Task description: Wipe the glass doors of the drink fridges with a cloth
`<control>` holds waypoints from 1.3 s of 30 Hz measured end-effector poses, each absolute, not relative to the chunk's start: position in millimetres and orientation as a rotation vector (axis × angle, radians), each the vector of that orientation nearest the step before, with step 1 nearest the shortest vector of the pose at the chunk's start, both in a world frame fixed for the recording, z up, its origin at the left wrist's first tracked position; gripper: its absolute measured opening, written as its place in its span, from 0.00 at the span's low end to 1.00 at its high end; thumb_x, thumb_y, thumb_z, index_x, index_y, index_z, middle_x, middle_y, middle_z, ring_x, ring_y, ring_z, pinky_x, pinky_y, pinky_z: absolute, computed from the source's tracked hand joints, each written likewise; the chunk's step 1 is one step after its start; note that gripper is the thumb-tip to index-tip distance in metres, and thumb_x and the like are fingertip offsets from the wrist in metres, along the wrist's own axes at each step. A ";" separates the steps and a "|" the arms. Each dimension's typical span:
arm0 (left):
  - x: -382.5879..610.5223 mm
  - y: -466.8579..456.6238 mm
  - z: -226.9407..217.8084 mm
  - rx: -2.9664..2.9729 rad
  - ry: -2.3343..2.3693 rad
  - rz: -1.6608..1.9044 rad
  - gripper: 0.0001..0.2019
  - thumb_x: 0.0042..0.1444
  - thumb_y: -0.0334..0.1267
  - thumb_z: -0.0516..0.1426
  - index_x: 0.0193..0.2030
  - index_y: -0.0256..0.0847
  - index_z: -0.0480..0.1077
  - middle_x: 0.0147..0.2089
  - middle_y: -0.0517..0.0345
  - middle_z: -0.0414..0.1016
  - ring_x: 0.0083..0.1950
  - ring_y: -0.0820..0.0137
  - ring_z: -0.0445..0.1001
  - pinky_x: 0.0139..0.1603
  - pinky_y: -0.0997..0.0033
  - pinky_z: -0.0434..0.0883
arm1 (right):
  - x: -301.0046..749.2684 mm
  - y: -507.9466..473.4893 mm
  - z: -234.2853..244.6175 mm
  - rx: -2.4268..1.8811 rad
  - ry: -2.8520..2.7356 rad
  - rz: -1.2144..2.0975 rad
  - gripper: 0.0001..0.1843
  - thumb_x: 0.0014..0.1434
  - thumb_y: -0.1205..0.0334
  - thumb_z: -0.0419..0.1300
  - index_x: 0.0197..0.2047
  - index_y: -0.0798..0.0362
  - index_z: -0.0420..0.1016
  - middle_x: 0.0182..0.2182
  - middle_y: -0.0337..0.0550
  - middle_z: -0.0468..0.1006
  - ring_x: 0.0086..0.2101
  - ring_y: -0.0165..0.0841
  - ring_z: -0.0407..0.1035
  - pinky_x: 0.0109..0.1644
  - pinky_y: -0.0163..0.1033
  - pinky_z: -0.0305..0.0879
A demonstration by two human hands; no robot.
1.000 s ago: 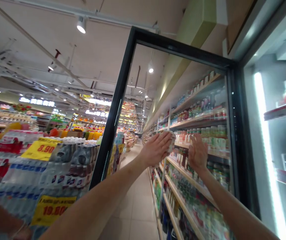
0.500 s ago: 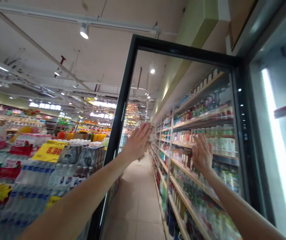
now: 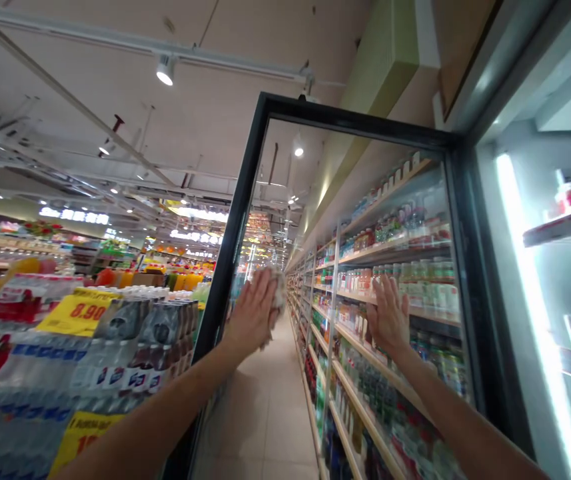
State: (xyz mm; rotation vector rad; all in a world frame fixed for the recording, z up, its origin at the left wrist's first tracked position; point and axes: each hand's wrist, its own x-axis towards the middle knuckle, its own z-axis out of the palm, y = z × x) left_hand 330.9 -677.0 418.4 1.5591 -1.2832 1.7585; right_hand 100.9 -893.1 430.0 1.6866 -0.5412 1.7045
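Observation:
A black-framed glass door (image 3: 251, 193) stands swung open in front of me. My left hand (image 3: 252, 308) lies over a pale, crumpled cloth (image 3: 279, 293) and presses it to the glass near the door's left side. The cloth shows past my fingers on the right; the rest is under my palm. Farther right, my right hand (image 3: 388, 312) is held up against or very near the same pane, fingers spread and nothing in it. Whether its palm touches the glass I cannot tell.
Right of the door is a lit cooler interior with shelves (image 3: 560, 227) of bottles. Through or in the glass appear long bottle shelves (image 3: 365, 253) and a tiled floor (image 3: 265, 413). At left rise stacked drink packs (image 3: 50, 360) with a yellow price sign (image 3: 78, 312).
My left hand has moved left and slightly down across the glass with the cloth. My right hand appears a little more to the left; the whole view has shifted slightly.

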 end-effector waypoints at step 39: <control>304.2 -703.6 430.6 1.281 -1.876 1.960 0.23 0.61 0.37 0.43 0.64 0.43 0.51 0.69 0.59 0.46 0.70 0.69 0.38 0.67 0.62 0.45 | 98.6 -896.4 431.2 1.654 -0.477 1.796 0.25 0.62 0.59 0.43 0.63 0.49 0.53 0.62 0.49 0.56 0.63 0.38 0.46 0.63 0.52 0.44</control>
